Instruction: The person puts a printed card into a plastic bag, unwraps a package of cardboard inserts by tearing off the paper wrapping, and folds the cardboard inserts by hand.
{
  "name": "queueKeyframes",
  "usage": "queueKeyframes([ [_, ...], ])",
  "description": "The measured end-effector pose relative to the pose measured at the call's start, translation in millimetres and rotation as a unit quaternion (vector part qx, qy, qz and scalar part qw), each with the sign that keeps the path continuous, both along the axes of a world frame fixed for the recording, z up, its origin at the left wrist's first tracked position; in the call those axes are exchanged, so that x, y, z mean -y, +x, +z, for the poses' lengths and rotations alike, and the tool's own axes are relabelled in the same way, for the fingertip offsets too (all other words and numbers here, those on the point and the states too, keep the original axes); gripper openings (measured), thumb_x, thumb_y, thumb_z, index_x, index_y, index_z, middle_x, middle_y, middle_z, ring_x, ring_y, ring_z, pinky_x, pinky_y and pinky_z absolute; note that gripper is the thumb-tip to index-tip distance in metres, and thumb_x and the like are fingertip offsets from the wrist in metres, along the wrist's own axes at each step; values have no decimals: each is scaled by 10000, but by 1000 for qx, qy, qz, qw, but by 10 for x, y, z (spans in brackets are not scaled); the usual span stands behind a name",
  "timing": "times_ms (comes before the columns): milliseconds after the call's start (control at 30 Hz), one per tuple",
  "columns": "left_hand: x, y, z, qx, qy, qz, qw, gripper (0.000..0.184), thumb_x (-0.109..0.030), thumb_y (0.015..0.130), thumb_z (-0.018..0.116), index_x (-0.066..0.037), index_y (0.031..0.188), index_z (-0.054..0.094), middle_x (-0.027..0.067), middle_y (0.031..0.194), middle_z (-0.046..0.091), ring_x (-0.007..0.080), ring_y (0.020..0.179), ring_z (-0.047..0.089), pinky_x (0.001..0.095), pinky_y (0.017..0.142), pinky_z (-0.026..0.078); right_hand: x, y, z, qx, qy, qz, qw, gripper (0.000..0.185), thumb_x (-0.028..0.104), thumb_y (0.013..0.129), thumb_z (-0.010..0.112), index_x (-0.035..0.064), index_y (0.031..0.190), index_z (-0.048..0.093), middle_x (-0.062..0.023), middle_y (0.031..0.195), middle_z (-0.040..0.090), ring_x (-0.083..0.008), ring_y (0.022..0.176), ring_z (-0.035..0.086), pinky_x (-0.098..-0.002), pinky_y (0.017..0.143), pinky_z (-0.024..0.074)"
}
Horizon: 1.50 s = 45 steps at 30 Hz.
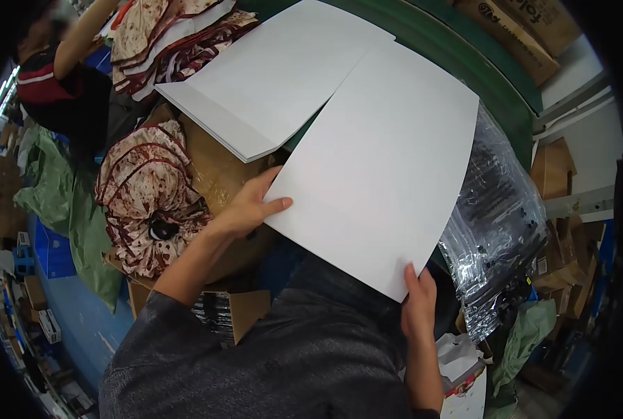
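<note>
A large white sheet of paper or thin card [381, 167] lies tilted in front of me, held by its near edge. My left hand [251, 208] grips the near left corner, thumb on top and fingers underneath. At the near right corner, my right hand [420, 300] is closed on the same sheet with the thumb on its face. Beside it, to the left, a stack of white sheets [276, 77] rests on the green table [503, 84], its front edge showing several layers. The held sheet's far end overlaps the stack's right side.
Bundled red-and-cream patterned fabric [147, 188] sits at left on a cardboard box [214, 164], with more folded fabric [179, 42] behind. Clear plastic packages [496, 223] lie at right. Brown cartons [514, 35] stand at the back. Another person [63, 91] is at the upper left.
</note>
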<state>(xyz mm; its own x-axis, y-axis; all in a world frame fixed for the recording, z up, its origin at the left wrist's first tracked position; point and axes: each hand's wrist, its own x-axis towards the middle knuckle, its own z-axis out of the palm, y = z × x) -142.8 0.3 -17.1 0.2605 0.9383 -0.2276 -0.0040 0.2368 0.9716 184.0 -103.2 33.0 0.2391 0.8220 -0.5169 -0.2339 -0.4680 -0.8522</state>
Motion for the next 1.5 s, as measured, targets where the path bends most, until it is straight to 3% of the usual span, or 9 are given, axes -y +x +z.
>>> queueKeyframes([
  [133, 82, 22, -31, 60, -19, 31, 998, 578, 22, 874, 611, 54, 1424, 436, 185, 1284, 597, 223, 1096, 573, 302, 954, 473, 166, -37, 464, 343, 72, 259, 900, 524, 135, 917, 663, -121, 1335, 480, -256, 1292, 581, -312, 1121, 607, -423, 980, 480],
  [233, 93, 77, 49, 76, -35, 28, 996, 581, 33, 867, 616, 60, 1419, 439, 187, 1287, 596, 222, 1104, 575, 297, 959, 473, 224, -111, 487, 608, 323, 329, 646, 616, 21, 815, 685, -125, 1367, 451, -295, 1368, 516, -408, 1249, 537, -499, 1068, 426],
  [400, 135, 91, 69, 98, -54, 23, 993, 581, 35, 868, 614, 60, 1421, 438, 186, 1293, 594, 221, 1113, 573, 298, 962, 474, -216, -207, 303, 626, 270, 417, 601, 722, -54, 715, 639, -135, 1395, 412, -337, 1457, 401, -492, 1385, 375, -569, 1167, 293],
  [767, 223, -113, 84, 66, -36, 152, 985, 516, -16, 932, 598, 40, 1423, 450, 149, 1329, 599, 225, 1076, 613, 298, 944, 492, -220, -176, -15, 653, 296, 402, 569, 693, -83, 710, 555, -156, 1382, 404, -352, 1495, 347, -508, 1414, 326, -587, 1192, 241],
  [833, 129, -170, 16, -170, 215, 94, 957, 460, -57, 936, 588, 27, 1381, 507, 134, 1347, 598, 251, 1127, 608, 327, 980, 486, -234, -169, 12, 647, 298, 407, 572, 687, -82, 712, 548, -159, 1380, 403, -354, 1492, 348, -511, 1413, 324, -589, 1191, 244],
  [900, 40, -194, -45, -380, 439, 21, 814, 414, -98, 940, 579, 14, 1338, 565, 120, 1365, 598, 278, 1177, 603, 355, 1016, 481, -209, -153, 36, 643, 293, 414, 574, 682, -80, 715, 542, -163, 1378, 402, -357, 1489, 350, -515, 1413, 322, -590, 1189, 247],
  [1067, -257, -66, 60, -336, 547, -129, 756, 363, -150, 923, 564, -2, 1245, 644, 105, 1342, 623, 303, 1257, 576, 408, 1080, 456, -225, -157, 117, 626, 287, 418, 592, 700, -65, 710, 571, -145, 1387, 408, -340, 1495, 354, -494, 1420, 325, -564, 1195, 259],
  [1233, -308, -39, 61, -318, 542, -132, 767, 332, -176, 922, 569, -2, 1182, 681, 106, 1313, 644, 302, 1286, 560, 458, 1146, 411, -277, -48, 362, 544, 289, 440, 653, 709, -39, 713, 595, -109, 1398, 423, -290, 1514, 366, -440, 1434, 338, -523, 1200, 276],
  [1500, -313, -8, 89, -273, 513, -125, 804, 285, -135, 876, 641, 24, 1102, 710, 134, 1248, 676, 327, 1239, 595, 475, 1128, 432, -262, 478, 368, 560, 317, 448, 621, 601, 10, 777, 611, -59, 1363, 499, -218, 1469, 470, -368, 1394, 433, -482, 1183, 326],
])
